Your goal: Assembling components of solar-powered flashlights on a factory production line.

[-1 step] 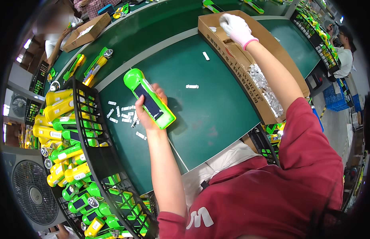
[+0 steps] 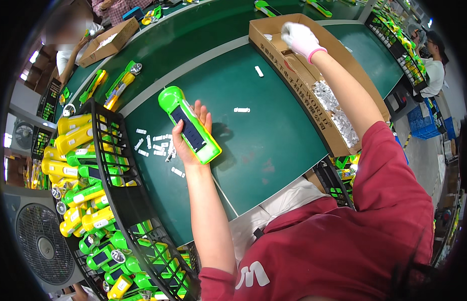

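Note:
Resting across my left hand (image 2: 186, 145) is a green and yellow flashlight (image 2: 189, 125), its dark solar panel facing up. The thumb lies on one side of it, and the fingertips show past the other. My right hand (image 2: 301, 38), in a white glove with a pink cuff, is over the far end of a long cardboard box (image 2: 304, 103). Its fingers are curled closed, and whatever they may hold is hidden. Small white plastic parts (image 2: 160, 146) are scattered on the green table (image 2: 263, 145) left of the flashlight. Two more lie nearer the box.
A black basket (image 2: 110, 165) packed with green and yellow flashlights stands along the left edge. White pieces (image 2: 339, 113) fill the near part of the box. Beyond the table runs a green belt (image 2: 203, 40) with more flashlights. A fan (image 2: 45, 243) and co-workers are around.
My right hand has shifted slightly right and nearer over the box. The fingers of my left hand have lifted and straightened a little behind the flashlight, which has barely moved.

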Tool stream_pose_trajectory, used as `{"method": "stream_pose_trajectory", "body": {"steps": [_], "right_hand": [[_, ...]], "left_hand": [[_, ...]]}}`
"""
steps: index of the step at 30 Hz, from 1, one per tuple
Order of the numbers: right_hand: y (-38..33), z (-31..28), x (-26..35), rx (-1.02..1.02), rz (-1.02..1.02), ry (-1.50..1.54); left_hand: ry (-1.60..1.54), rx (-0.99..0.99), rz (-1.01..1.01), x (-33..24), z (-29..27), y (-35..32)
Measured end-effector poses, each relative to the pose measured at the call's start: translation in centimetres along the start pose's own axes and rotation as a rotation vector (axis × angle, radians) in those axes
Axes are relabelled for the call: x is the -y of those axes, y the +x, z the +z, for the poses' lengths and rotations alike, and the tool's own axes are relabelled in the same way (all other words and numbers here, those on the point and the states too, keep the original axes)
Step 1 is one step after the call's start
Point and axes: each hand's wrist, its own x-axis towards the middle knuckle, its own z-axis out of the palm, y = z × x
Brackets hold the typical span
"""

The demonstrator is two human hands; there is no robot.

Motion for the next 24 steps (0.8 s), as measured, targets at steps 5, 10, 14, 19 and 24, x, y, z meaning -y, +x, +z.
{"method": "stream_pose_trajectory", "body": {"steps": [5,10,14,19,24], "right_hand": [[-2.2,0.5,-2.3,0.440,0.135,-0.168],[-1.6,3.3,-6.8,0.179,0.221,-0.037],[-1.8,5.4,-7.3,0.019,0.321,0.339],[-2.2,5.4,-6.6,-0.038,0.422,0.255],[-2.5,2.4,-4.3,0.147,0.166,-0.232]], "left_hand": [[-0.107,0.443,-0.172,-0.6,-3.9,2.1],[-0.067,0.315,-0.175,0.9,-1.4,1.6],[0.041,0.257,-0.104,1.3,-0.7,0.8],[0.067,0.296,-0.103,1.5,-1.7,0.9],[0.377,0.062,0.020,1.2,-1.7,0.7]]}}
